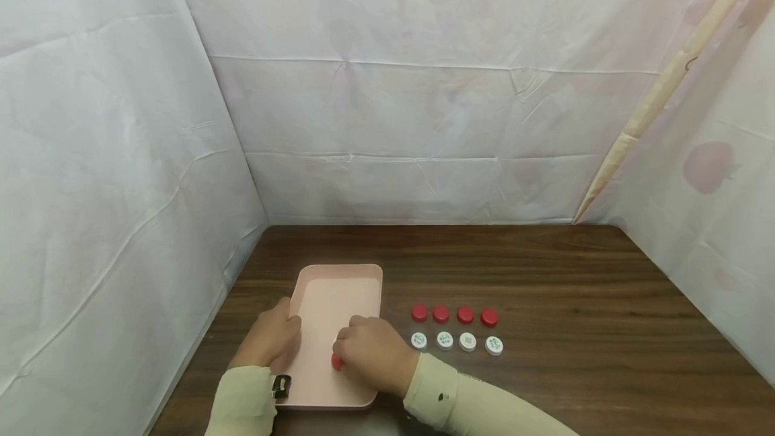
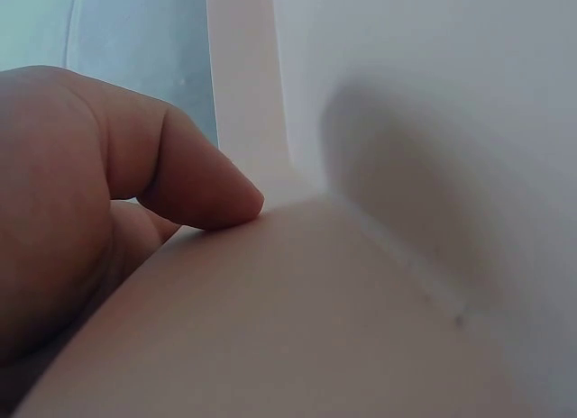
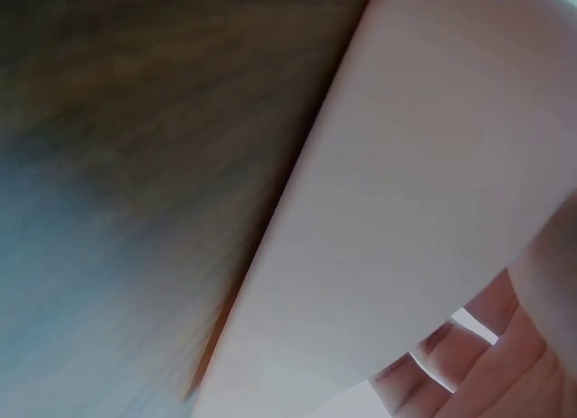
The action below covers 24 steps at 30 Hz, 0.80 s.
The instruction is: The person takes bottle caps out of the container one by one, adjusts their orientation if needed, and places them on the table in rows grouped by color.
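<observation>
The right hand is down inside the pink tray, fingers curled over a red cap and pinching it just above or on the tray floor; which of the two cannot be told from the head view. The left hand sits at the tray's left edge, thumb over the rim and the rest of the hand against the outer wall, steadying it; the left wrist view shows a bent finger resting on the pale pink rim. The right wrist view is blurred and gives only the tray wall and a few fingertips. The two hands are apart, with the tray floor between them. To the right of the tray, on the dark wooden table, lie two short rows of caps: four red caps on the far side and four white caps just nearer, all well clear of the tray. White creased sheeting hangs behind and to both sides of the table.
</observation>
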Motion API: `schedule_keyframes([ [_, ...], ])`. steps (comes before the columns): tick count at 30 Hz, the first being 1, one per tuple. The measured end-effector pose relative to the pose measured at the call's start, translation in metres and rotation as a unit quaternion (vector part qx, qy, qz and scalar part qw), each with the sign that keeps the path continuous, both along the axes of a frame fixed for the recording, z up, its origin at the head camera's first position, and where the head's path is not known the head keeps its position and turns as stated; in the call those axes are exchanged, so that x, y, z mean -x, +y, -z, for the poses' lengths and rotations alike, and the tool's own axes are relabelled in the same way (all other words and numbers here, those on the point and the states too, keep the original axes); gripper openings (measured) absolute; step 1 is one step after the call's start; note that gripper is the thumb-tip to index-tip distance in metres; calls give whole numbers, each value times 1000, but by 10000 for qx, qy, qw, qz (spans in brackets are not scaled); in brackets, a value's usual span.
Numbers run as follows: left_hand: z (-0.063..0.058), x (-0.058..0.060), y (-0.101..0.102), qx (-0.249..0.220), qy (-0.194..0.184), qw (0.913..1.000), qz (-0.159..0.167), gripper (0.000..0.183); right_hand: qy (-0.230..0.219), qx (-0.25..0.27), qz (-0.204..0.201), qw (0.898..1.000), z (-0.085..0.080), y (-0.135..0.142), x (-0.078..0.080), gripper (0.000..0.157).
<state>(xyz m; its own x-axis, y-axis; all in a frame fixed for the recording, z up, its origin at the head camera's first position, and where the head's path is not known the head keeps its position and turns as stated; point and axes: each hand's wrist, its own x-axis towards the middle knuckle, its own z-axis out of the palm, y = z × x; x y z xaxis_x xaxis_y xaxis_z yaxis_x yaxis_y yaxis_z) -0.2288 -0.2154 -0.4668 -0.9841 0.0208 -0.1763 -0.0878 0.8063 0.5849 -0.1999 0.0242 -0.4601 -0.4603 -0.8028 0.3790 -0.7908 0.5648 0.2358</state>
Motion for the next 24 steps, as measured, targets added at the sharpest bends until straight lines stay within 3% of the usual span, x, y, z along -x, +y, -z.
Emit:
schedule_keyframes([
  [10,1,0,1,-2,-11,10000,-26,61,-115,155,3,9998,-2,6,-1,24],
  [24,-2,-2,2,-48,-96,9999,20,64,-227,613,-154,9977,-7,25,1,21],
])
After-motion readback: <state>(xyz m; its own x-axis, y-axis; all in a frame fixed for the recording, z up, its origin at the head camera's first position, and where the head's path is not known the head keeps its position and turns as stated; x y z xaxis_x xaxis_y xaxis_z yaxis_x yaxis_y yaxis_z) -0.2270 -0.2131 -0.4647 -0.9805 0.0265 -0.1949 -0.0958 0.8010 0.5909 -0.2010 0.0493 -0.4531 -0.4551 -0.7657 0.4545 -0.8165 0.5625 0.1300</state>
